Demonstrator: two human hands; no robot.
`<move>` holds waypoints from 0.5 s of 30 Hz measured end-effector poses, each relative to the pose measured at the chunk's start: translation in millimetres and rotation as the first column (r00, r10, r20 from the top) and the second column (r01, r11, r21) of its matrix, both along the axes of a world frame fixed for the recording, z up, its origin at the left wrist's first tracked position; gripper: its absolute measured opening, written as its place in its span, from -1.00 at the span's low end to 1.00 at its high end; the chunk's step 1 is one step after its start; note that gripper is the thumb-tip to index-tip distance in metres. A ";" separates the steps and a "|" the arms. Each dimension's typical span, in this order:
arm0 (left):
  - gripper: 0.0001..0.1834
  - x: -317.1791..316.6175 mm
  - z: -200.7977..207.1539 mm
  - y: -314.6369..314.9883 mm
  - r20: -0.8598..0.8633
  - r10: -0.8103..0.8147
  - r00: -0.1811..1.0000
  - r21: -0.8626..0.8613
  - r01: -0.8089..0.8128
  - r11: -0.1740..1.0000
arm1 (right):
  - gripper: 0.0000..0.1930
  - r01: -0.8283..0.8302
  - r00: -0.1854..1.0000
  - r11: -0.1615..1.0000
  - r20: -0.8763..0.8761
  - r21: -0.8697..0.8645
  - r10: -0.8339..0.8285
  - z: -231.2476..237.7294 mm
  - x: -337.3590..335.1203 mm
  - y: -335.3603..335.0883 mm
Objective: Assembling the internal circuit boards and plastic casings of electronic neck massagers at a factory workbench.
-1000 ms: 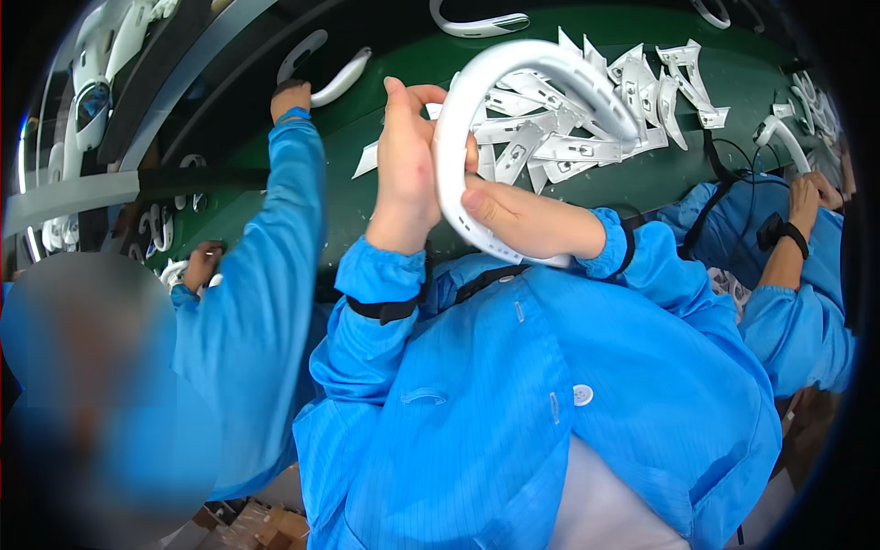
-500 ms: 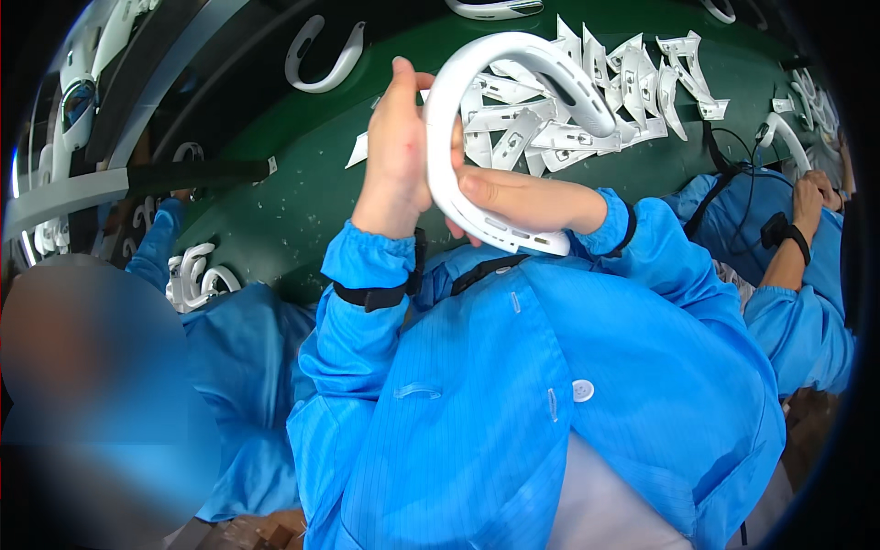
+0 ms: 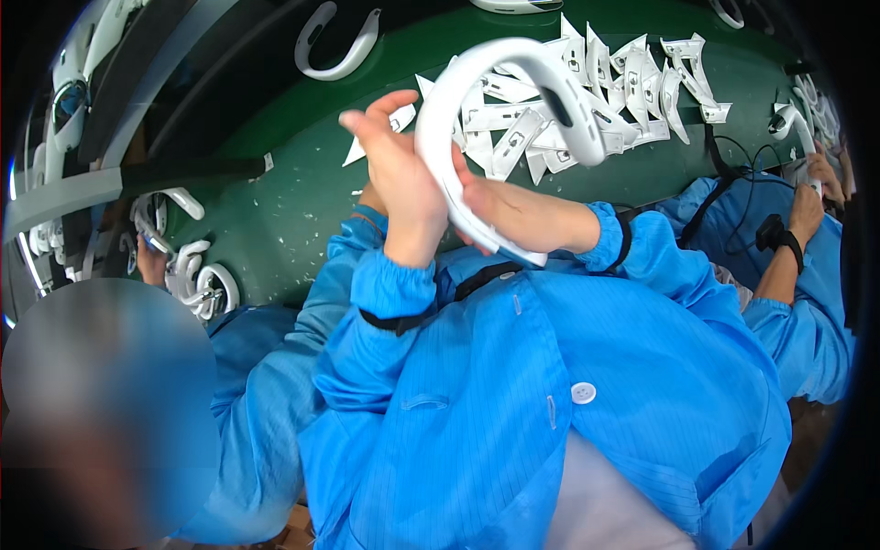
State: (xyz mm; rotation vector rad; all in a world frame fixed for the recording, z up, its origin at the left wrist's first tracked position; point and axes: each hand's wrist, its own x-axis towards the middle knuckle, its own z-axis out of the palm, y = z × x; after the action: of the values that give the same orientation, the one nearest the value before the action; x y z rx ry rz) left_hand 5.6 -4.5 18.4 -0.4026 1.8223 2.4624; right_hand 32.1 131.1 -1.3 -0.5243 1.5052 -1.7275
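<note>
A white C-shaped neckband (image 3: 438, 124) with a smooth curved body and a dark slot near its far end is held up in front of me. My right hand (image 3: 518, 209) is closed around its lower arm, thumb on the inner side. My left hand (image 3: 403, 179) has its palm against the band's left outer side, with the thumb and a finger stretched apart. Its other fingers are partly hidden behind the band. Beyond the neckband, many white curved pieces (image 3: 516, 142) with small dark marks lie piled on the green table (image 3: 302, 206).
Another white neckband (image 3: 353, 60) lies at the table's far left, with more bands (image 3: 203, 280) bunched near a co-worker at left. That co-worker's blue sleeve (image 3: 316, 302) reaches beside my left arm. At right, another person's hands (image 3: 807, 206) hold a white band. Dark cables (image 3: 733, 170) hang nearby.
The neckband has tilted and shifted slightly left. My left hand's thumb and finger have swung leftward and spread. The left co-worker's arm has come closer to mine.
</note>
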 end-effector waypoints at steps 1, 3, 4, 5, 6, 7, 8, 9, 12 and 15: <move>-0.22 -5.0 -1.4 3.6 0.020 0.025 0.999 -0.044 -0.024 0.999 | -0.45 0.064 0.998 0.988 -0.037 0.138 -0.059 8.4 0.3 0.8; -0.24 -9.1 -5.2 4.4 0.061 0.048 0.997 0.022 -0.050 0.999 | -0.49 0.117 0.987 0.954 -0.140 0.276 -0.080 11.7 1.3 -2.7; -0.25 -12.0 -8.7 2.8 0.083 0.006 0.997 0.058 -0.011 0.998 | -0.49 0.131 0.987 0.963 -0.120 0.233 -0.106 8.1 3.9 -3.4; -0.25 -15.0 -13.4 1.0 0.103 -0.036 0.994 0.092 0.027 0.995 | -0.48 0.146 0.987 0.971 -0.098 0.189 -0.130 3.4 3.3 -3.1; -0.25 -16.9 -14.6 -2.8 0.111 -0.092 0.990 0.116 0.079 0.990 | -0.46 0.088 0.990 0.992 0.099 0.087 -0.097 -3.2 4.3 -3.2; -0.25 -18.1 -13.6 -4.0 0.108 -0.094 0.990 0.113 0.081 0.990 | -0.46 0.090 0.990 0.992 0.096 0.085 -0.098 -8.3 4.6 -2.1; -0.26 -19.6 -10.2 -4.0 0.142 -0.139 0.980 0.178 0.113 0.977 | -0.45 0.077 0.976 0.996 0.206 -0.047 -0.065 -13.1 4.5 -0.5; -0.26 -17.9 -8.7 -3.2 0.181 -0.187 0.966 0.246 0.140 0.959 | -0.45 0.078 0.948 0.981 0.317 -0.177 -0.018 -20.0 7.1 0.9; -0.27 -17.7 -8.5 -5.9 0.160 -0.205 0.966 0.244 0.163 0.956 | -0.43 0.063 0.957 0.961 0.289 -0.269 0.018 -40.2 7.4 3.2; -0.25 -7.2 -7.4 -2.2 0.104 -0.174 0.979 0.247 0.144 0.958 | -0.46 0.134 0.945 0.924 0.327 -0.358 -0.011 -43.8 12.0 -1.5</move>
State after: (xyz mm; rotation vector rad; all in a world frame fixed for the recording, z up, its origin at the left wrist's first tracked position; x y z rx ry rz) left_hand -1.6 -6.7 11.0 -0.3690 1.4298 2.4454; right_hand 44.1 129.6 -45.1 -0.3561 0.9784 -2.0631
